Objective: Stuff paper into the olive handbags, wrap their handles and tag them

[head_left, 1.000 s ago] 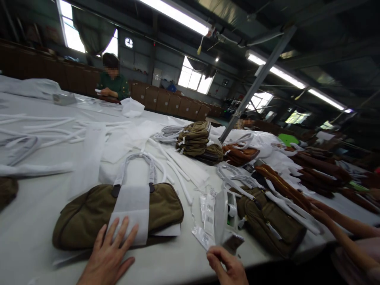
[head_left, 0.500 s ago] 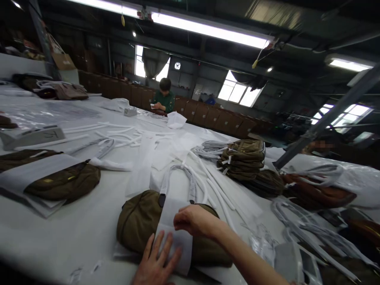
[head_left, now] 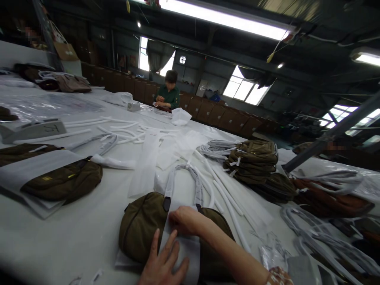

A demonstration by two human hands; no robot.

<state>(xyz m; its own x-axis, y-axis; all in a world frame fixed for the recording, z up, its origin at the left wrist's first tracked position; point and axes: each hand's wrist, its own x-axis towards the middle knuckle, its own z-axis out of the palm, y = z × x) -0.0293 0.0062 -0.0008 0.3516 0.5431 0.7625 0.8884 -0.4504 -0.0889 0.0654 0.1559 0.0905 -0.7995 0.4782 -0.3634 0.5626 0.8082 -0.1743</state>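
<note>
One white table [head_left: 74,237] shows more of its left side to us than a second ago; on it, one olive bag [head_left: 138,227] lies under both our hands. Our right hand [head_left: 184,219], then off the bag's right side, now reaches over it, forearm across the bag's right half. Our left hand [head_left: 164,263] lay on the white band [head_left: 191,253] then and lies on it now.

Grip: right fingers curled inward against the band, just beyond the left fingertips; whether they pinch anything, we cannot tell. Left fingers spread wide, laid on band and bag; we see nothing grasped.

Counts, larger to smaller: one pile of stacked bags [head_left: 252,160], beyond and right of the grip, layers too crowded for us to number; one banded bag [head_left: 84,176], left of the grip, well apart; one brown bag [head_left: 329,194], farther right than the pile; one marked grey casing [head_left: 44,131], beyond the banded bag; one wrapped handle [head_left: 185,168], arched just beyond the right hand; two dark tabs [head_left: 166,204] at its ends.
</note>
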